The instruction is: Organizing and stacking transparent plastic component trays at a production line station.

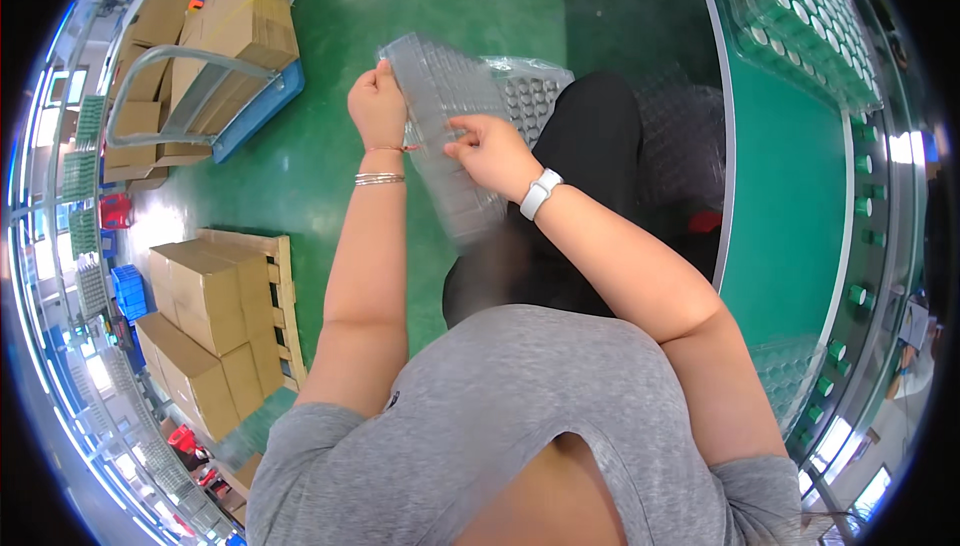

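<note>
Over my lap and the floor I hold a translucent plastic blister tray (445,86), tilted, with rows of moulded pockets; it may be several nested sheets. My left hand (377,106) is closed on its far left edge. My right hand (493,154) is at the right side of the tray, fingers curled and index finger and thumb against the plastic. Past my right hand lies a clear plastic bag (530,91) around trays with round pockets, partly hidden by my knee.
On my right runs a green worktop (775,216) with a metal edge. A clear tray of round white-topped pieces (800,6) sits on its far end; several green pieces (858,294) line the track beyond. To the left are a blue trolley (262,111) with flattened cardboard and a pallet with boxes (215,296).
</note>
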### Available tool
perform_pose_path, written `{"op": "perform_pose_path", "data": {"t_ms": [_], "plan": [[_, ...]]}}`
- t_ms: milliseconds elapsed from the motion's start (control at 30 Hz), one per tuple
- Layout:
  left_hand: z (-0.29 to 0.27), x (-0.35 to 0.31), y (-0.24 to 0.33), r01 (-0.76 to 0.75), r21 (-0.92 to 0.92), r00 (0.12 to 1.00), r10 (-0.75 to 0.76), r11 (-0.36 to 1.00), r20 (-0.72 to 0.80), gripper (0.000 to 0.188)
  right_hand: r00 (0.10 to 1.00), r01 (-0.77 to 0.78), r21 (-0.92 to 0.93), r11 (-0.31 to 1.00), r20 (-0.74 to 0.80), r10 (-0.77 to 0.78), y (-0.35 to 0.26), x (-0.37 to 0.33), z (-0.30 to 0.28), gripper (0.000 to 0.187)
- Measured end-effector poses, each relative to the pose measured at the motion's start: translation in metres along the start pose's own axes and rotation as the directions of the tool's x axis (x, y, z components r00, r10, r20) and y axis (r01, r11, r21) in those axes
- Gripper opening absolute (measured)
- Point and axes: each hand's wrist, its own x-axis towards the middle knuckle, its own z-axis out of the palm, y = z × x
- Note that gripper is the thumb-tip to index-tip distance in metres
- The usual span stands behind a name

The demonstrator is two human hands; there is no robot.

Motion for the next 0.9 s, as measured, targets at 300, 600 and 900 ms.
{"op": "perform_pose_path", "data": {"t_ms": [300, 600, 900], "plan": [[-0.008, -0.051, 0.032, 0.048, -0.001, 0.984, -0.047, 0.999, 0.169, 0.029, 0.99, -0.133, 0.177, 0.975, -0.014, 0.137, 0.01, -0.003, -0.011, 0.042], [-0.017, -0.082, 0.019, 0.115, 0.111, 0.917, -0.149, 0.987, 0.37, 0.029, 0.962, -0.261, 0.284, 0.923, -0.003, 0.273, 0.011, 0.002, -0.012, 0.041], [0.005, -0.086, 0.029, -0.011, 0.009, 0.984, 0.009, 1.0, 0.176, 0.024, 0.996, -0.087, 0.208, 0.974, 0.036, 0.082, 0.014, 0.008, -0.021, 0.017]]}}
